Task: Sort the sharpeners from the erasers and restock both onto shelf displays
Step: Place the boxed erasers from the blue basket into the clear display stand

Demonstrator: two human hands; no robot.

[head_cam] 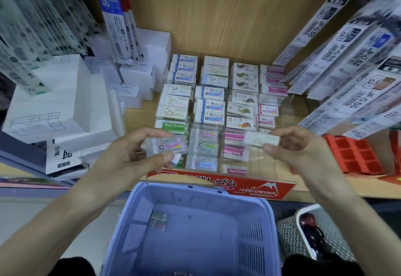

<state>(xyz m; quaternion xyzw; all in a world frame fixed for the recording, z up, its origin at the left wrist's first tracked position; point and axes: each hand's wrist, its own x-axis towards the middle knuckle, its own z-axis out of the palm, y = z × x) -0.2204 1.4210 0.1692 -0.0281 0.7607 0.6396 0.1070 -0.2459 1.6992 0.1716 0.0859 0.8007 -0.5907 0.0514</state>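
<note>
Erasers (pixel 209 110) fill the tiered display just beyond both hands, and the blue basket (pixel 195 199) under my wrists holds only a couple of small packets (pixel 159 220) by its left wall. My left hand (pixel 130 156) pinches a pink-and-yellow eraser (pixel 167 145) between thumb and fingers; my right hand (pixel 303 152) pinches a white eraser (pixel 261 139), both over the front rows. I judge I'm mid-restock: each piece next needs its matching row, and the emptier-looking slots lie just ahead of my right hand.
</note>
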